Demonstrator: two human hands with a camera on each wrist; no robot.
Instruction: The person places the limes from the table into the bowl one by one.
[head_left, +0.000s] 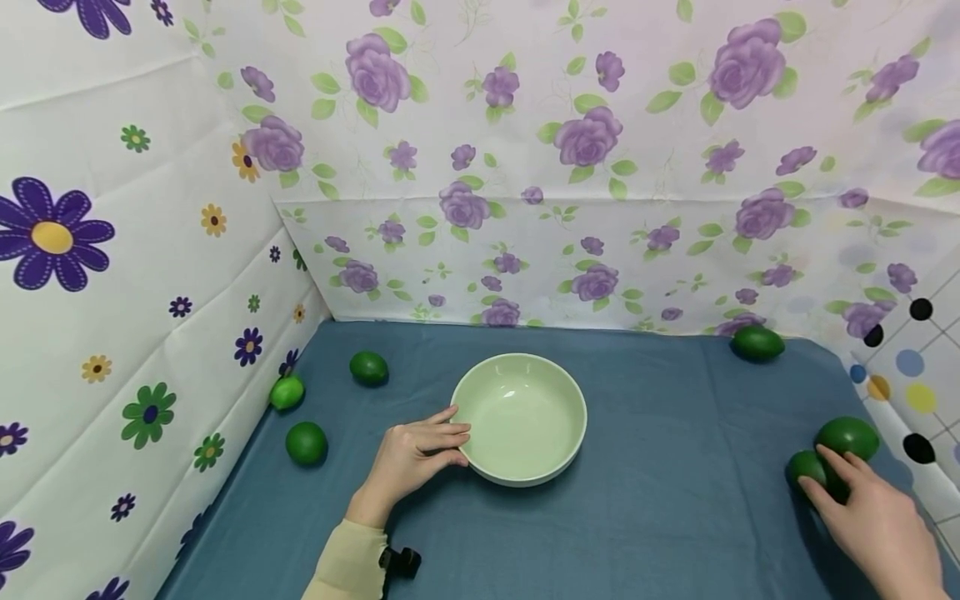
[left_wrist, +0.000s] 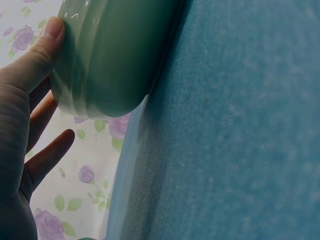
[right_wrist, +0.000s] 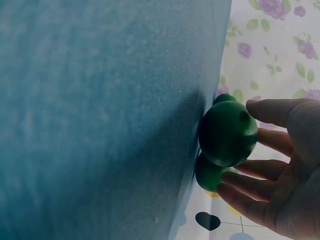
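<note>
A pale green bowl [head_left: 519, 421] stands upright on the blue cloth. My left hand [head_left: 420, 450] touches its left side, fingertips at the rim. In the left wrist view the thumb [left_wrist: 47, 42] lies against the bowl's outer wall [left_wrist: 115, 60], with other fingers spread. At the far right my right hand [head_left: 873, 508] reaches around a dark green lime [head_left: 804, 469], thumb and index finger on either side of it. In the right wrist view this lime [right_wrist: 227, 132] rests on the cloth before the spread fingers. A larger green fruit [head_left: 849, 437] sits just behind it.
Another green fruit [head_left: 757, 342] lies at the back right. On the left are a bright green lime [head_left: 287, 392] and two darker ones, one at the back [head_left: 368, 367] and one nearer [head_left: 306, 443]. Flowered sheets [head_left: 525, 275] rise behind and at the left.
</note>
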